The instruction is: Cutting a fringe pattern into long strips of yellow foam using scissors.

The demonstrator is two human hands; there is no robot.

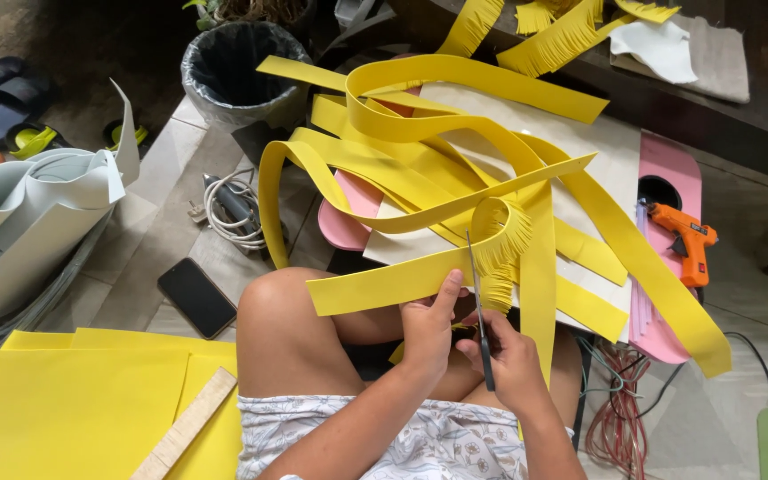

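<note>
My left hand (428, 324) pinches a long yellow foam strip (375, 286) that lies across my lap, thumb on top near its lower edge. My right hand (508, 356) grips a pair of scissors (480, 307), blades pointing up into the strip just right of my left thumb. To the right of the blades, the strip is cut into a fringe (500, 253) that curls upward. Several more yellow strips (455, 133) are heaped on a white sheet (580, 142) in front of me.
An orange glue gun (684, 240) rests on a pink stool (668, 169) at right. A black phone (196, 298) lies on the tiled floor at left, near a coiled cable (233, 209), a black bin (237, 67) and white foam rolls (37, 213). Yellow sheets (73, 400) and a wooden ruler (187, 427) lie at lower left.
</note>
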